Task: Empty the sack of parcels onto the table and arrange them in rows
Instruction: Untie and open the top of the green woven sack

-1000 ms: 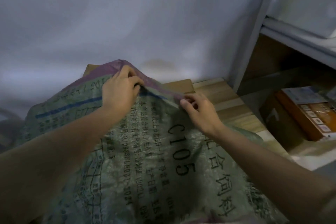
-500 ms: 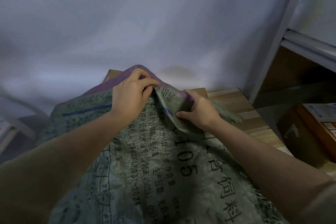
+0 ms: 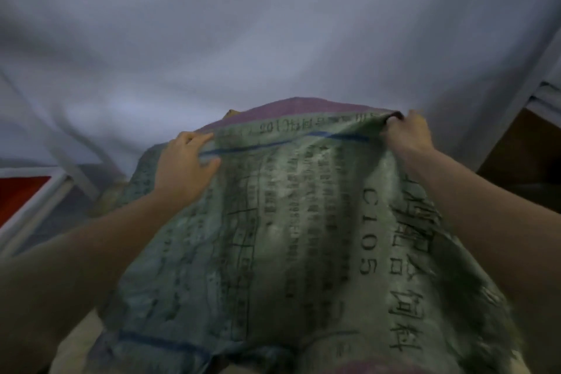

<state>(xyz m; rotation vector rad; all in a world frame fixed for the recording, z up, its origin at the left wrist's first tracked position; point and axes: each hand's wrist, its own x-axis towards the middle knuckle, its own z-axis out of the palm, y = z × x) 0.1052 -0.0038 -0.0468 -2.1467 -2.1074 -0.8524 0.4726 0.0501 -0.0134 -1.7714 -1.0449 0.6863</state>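
Observation:
A large green woven sack printed with black characters and "C105" fills the lower middle of the head view, bulging and lying away from me. Its far rim shows a purple inner side. My left hand grips the rim at the left end. My right hand pinches the rim's right corner, and the edge is stretched taut between the two. A small tan corner, maybe a parcel, peeks out beyond the rim. The table under the sack is hidden.
A white wall rises right behind the sack. A white metal frame with a red panel stands at the left. A grey shelf upright and a dark brown shelf bay are at the right.
My hands have spread apart along the sack's rim, the right one going far right, and the mouth edge is now pulled flat and taut. The view has tilted upward, hiding the table.

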